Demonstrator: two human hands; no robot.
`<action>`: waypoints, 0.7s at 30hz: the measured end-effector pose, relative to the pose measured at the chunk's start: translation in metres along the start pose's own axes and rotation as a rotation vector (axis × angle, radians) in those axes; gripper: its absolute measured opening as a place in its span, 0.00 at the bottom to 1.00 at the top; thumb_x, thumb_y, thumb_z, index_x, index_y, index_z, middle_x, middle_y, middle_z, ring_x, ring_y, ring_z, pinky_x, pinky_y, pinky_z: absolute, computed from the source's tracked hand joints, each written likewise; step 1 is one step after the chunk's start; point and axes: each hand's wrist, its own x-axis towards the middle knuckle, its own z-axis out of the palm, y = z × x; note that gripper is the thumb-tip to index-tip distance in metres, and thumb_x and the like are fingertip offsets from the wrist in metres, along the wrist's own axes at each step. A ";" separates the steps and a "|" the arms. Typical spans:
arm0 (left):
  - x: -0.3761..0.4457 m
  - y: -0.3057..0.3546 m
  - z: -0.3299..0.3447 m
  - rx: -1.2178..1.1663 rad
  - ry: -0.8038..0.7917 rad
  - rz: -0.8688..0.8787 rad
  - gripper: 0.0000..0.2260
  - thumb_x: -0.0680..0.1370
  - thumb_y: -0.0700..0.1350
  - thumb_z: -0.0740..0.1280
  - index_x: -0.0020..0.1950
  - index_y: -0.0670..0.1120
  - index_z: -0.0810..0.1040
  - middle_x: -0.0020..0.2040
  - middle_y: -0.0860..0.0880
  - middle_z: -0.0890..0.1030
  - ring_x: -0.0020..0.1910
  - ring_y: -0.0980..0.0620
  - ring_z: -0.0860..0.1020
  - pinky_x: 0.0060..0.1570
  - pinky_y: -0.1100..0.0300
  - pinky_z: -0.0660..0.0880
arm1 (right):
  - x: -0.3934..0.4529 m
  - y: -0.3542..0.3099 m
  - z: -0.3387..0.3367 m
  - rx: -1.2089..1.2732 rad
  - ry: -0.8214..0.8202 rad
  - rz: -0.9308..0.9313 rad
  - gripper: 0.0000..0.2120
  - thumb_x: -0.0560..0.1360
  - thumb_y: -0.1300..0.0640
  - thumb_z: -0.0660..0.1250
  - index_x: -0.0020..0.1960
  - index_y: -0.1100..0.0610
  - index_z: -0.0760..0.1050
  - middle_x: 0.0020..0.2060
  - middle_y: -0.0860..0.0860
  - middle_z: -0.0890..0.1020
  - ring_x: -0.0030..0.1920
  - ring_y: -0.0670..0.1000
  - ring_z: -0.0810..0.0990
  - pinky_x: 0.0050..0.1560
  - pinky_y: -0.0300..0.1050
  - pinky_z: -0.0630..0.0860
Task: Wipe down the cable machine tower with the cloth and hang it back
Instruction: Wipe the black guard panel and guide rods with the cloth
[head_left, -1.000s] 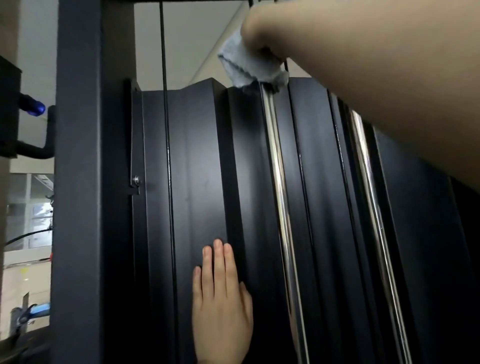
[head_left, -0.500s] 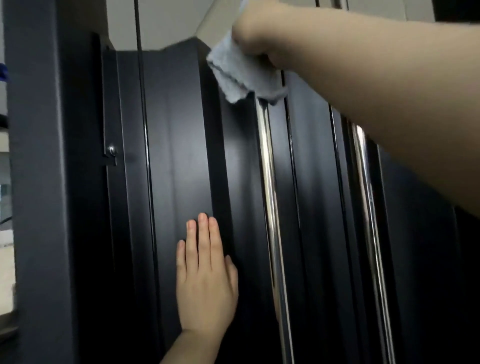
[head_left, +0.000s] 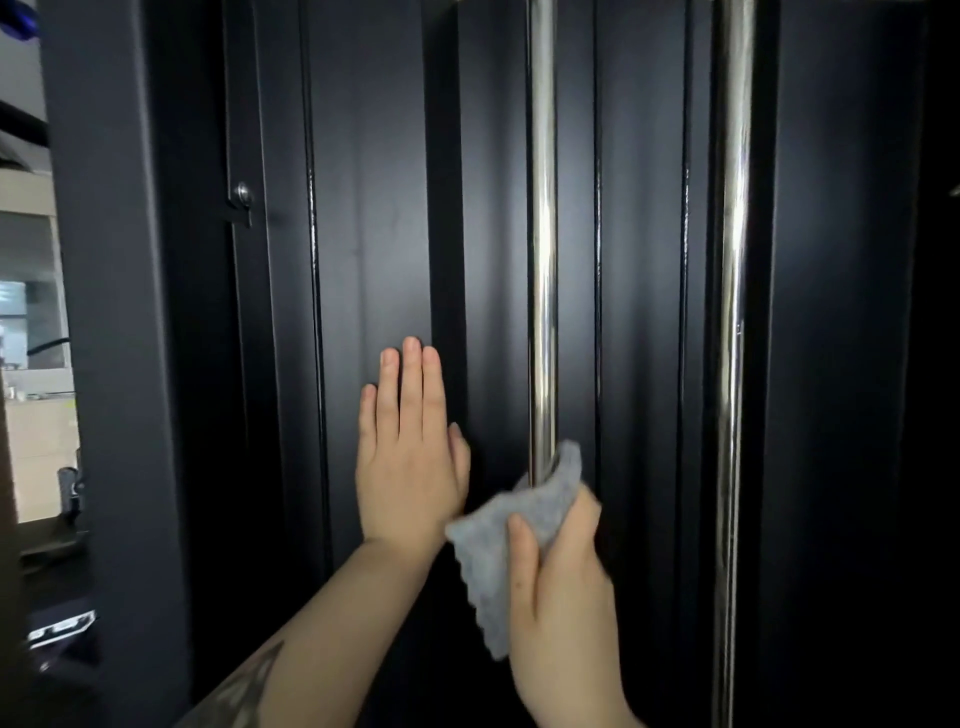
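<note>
Low on the near chrome guide rod (head_left: 542, 260), grey cloth (head_left: 511, 530) wrapped around the rod; upper corner of cloth curls behind the rod, lower scalloped edge hangs down to the left of it. Right hand (head_left: 563, 597) grips the cloth, thumb (head_left: 521, 561) laid across the front of the fabric, fingers curled round behind the rod and mostly hidden. Hand slightly blurred

Left hand (head_left: 408, 457) just left of the same rod: flat, fingers straight and together, pointing up, palm pressed on the black ribbed panel (head_left: 374, 208) of the cable machine tower. Thumb lies along a raised rib between panel and rod. Left wrist nearly touches the cloth's left corner; cannot tell whether they meet. Dark marking visible on the left forearm (head_left: 291, 654)

Right of the near rod: a narrow black channel, then a second chrome guide rod (head_left: 733, 312), parallel, vertical, running the full height of the view. Beyond it, more black panel, in deep shadow

Left of the near rod, past the ribbed panel: a thin black cable (head_left: 314, 260) running vertically, a small silver bolt (head_left: 242, 191) on a bracket, then a broad dark upright post (head_left: 104, 312). Further left of the post, a bright background strip, contents blurred
</note>
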 end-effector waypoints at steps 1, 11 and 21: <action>0.000 0.001 -0.001 -0.012 -0.003 -0.002 0.31 0.77 0.43 0.58 0.79 0.39 0.52 0.78 0.41 0.57 0.78 0.44 0.53 0.77 0.50 0.47 | -0.012 0.007 0.005 -0.038 0.046 0.070 0.48 0.76 0.36 0.56 0.72 0.66 0.31 0.71 0.67 0.50 0.67 0.66 0.69 0.65 0.65 0.59; 0.000 0.000 -0.001 0.057 -0.041 0.020 0.34 0.81 0.46 0.61 0.79 0.40 0.43 0.80 0.41 0.51 0.79 0.44 0.48 0.77 0.51 0.42 | 0.009 -0.050 -0.037 -0.150 0.721 -0.141 0.17 0.80 0.47 0.55 0.66 0.49 0.58 0.52 0.47 0.79 0.48 0.46 0.81 0.45 0.42 0.78; 0.001 0.000 -0.002 0.043 -0.028 0.010 0.32 0.79 0.44 0.60 0.79 0.39 0.49 0.79 0.41 0.53 0.78 0.44 0.51 0.76 0.50 0.45 | -0.001 -0.027 -0.027 -0.088 0.710 -0.099 0.19 0.80 0.50 0.57 0.67 0.51 0.56 0.45 0.50 0.78 0.43 0.49 0.81 0.44 0.49 0.80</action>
